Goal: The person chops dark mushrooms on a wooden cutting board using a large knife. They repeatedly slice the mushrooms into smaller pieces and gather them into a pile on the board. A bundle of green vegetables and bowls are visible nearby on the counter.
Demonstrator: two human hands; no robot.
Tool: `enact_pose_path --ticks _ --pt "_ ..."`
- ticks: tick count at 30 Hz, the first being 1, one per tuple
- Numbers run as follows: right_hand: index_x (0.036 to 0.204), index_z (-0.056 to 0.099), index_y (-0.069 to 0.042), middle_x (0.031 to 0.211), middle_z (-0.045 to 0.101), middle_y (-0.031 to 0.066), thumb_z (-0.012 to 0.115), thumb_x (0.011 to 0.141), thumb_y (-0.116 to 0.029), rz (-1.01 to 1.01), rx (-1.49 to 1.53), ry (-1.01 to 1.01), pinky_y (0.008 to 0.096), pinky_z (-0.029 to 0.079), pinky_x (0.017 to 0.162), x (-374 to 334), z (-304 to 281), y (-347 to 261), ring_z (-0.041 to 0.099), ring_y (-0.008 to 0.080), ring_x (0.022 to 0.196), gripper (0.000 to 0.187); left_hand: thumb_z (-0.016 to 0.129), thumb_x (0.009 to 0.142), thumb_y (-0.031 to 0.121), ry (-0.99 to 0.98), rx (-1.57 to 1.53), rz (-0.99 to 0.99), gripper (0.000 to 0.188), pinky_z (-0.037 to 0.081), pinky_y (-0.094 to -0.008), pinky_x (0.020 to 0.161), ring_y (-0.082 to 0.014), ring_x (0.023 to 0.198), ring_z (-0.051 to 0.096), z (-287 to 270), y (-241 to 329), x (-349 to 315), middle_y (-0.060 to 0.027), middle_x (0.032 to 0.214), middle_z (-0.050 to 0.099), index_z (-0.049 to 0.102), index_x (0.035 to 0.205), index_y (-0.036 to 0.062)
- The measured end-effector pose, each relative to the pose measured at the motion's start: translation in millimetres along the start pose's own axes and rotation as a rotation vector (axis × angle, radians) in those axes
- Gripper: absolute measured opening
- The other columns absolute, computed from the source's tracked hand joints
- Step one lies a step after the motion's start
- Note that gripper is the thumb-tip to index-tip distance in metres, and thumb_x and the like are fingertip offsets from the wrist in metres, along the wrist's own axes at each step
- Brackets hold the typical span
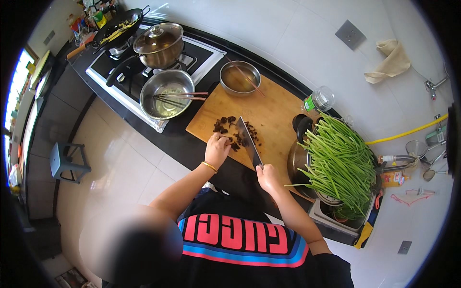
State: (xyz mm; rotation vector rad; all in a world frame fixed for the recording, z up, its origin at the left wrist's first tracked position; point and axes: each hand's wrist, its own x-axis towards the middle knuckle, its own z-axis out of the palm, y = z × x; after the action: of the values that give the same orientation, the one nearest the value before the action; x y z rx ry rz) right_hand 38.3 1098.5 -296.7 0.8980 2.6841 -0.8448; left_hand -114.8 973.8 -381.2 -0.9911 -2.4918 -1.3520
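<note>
Nearest the cam: person's black shirt w/ red, blue & pink bands [240, 237], both bare forearms reaching up to counter. Right hand [267, 176] was wrapped tight round handle of a broad steel cleaver [249, 141], blade edge-down & tilted across the wooden rectangular cutting board [269, 113]. Left hand [217, 149], gold bangle at wrist, was curled w/ fingertips pressing down on dark brown wrinkled fungus pieces [229, 130], just beside the blade.

Fungus: small, irregular, nearly black bits, scattered in a loose patch near board's front-left part, some on either side of the cleaver. Can't tell how finely cut.

Containers:
- Small round steel bowl [240, 78] at board's far edge, brownish liquid inside, a chopstick leaning across it.
- Bigger steel bowl [167, 93] on hob edge left of board, thin pale-yellow liquid in it, chopsticks resting over rim.
- Steel pot w/ glass lid [158, 45] on gas hob behind, contents not clear.
- Black wok [117, 26] further left, yellow food in it.
- Round metal basin [300, 165] right of board, heaped w/ long green stalks [338, 163] hanging over rim.
- Clear jar w/ green label [319, 100] lying beside board's right corner.

Beige cloth [390, 60] hung on white tiled wall.
</note>
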Motion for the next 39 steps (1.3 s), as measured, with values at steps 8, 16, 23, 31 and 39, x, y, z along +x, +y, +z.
enact_pose_path --ticks 8,16,23,31,39 --pt "0.069 0.060 0.006 0.069 0.058 0.0266 0.048 0.085 -0.025 -0.072 -0.041 -0.057 0.0466 0.045 0.063 -8 12 -1 0.057 0.0429 0.069 0.036 0.064 0.067 0.008 -0.107 0.008 -0.010 0.009 0.044 -0.0354 0.074 -0.0281 0.077 0.054 2 -6 0 -0.0109 0.076 0.054 0.064 0.075 0.0032" --pt "0.069 0.059 0.006 0.069 0.057 0.0276 0.048 0.085 -0.024 -0.077 0.091 0.022 0.0474 0.045 0.063 7 33 5 0.057 0.0434 0.070 0.036 0.063 0.068 0.008 -0.132 0.006 -0.022 0.007 0.045 -0.0343 0.071 -0.0282 0.077 0.055 -3 -4 -5 -0.0114 0.076 0.054 0.064 0.074 0.0037" --pt "0.065 0.059 0.006 0.067 0.056 0.0277 0.048 0.085 -0.021 -0.102 -0.035 -0.039 0.0472 0.046 0.063 -11 11 -5 0.056 0.0434 0.067 0.035 0.066 0.066 0.005 -0.005 0.052 -0.040 0.019 0.048 -0.0313 0.059 -0.0235 0.064 0.058 -6 -13 -5 -0.0112 0.077 0.054 0.059 0.084 0.0017" --pt "0.065 0.057 0.006 0.069 0.057 0.0284 0.048 0.086 -0.028 -0.090 0.109 0.024 0.0477 0.045 0.064 1 33 12 0.056 0.0441 0.071 0.041 0.064 0.069 0.006 -0.073 -0.022 -0.131 0.022 0.048 -0.0323 0.060 -0.0248 0.065 0.058 -11 -6 3 -0.0126 0.082 0.054 0.055 0.088 0.0021" --pt "0.068 0.054 0.007 0.060 0.053 0.0219 0.050 0.086 -0.028 0.020 0.309 0.155 0.0413 0.042 0.053 -11 20 55 0.054 0.0346 0.057 0.040 0.056 0.071 0.005 -0.276 0.250 0.518 0.018 0.045 -0.0352 0.074 -0.0261 0.088 0.053 11 4 86 -0.0096 0.092 0.054 0.055 0.089 0.0058"
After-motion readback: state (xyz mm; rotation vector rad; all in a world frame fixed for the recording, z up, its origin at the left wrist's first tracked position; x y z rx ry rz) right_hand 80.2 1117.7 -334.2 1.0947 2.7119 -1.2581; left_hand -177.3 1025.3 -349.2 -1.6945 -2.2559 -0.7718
